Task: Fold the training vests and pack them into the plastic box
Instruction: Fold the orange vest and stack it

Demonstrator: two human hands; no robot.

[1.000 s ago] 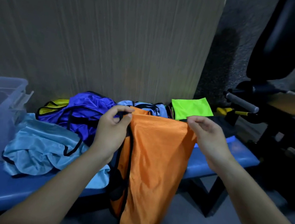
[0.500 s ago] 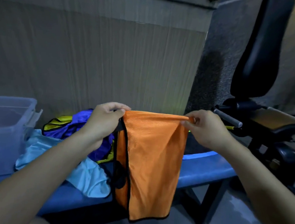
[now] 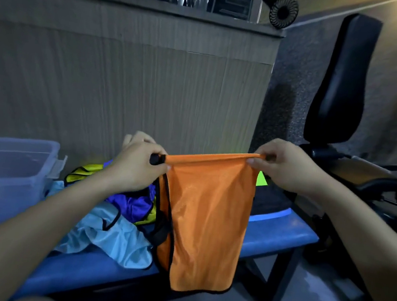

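At nine o'clock, sitting on the blue counter (image 3: 279, 237): a translucent plastic box (image 3: 6, 176), open-topped, with its near wall facing the camera. Just to the box's three o'clock, lying in a loose heap on the counter: a light blue vest (image 3: 111, 237) at the front, a purple vest (image 3: 133, 203) behind it, and a yellow vest (image 3: 83, 175) with black trim peeking out at the heap's eleven o'clock.

Near centre, gripping the top left corner of the orange vest (image 3: 206, 221): left hand (image 3: 138, 165), fingers curled round the bunched fabric and black trim. Hanging straight down from a taut top edge, clear of the counter's front: the orange vest, folded lengthwise, black-edged along its left side and bottom hem, with its lower end dropping below the counter's edge toward six o'clock.

At the vest's one o'clock, pinching the top right corner between thumb and fingertips: right hand (image 3: 287, 168), held slightly higher than the left. Showing as a sliver just below that hand: a neon green vest (image 3: 262, 179) lying on the counter's far end.

At three o'clock, standing beside the counter: a black padded seat back (image 3: 340, 87) of a gym machine. At twelve to one o'clock, perching on the ledge above the wood-grain panel: a small black fan (image 3: 283, 10).
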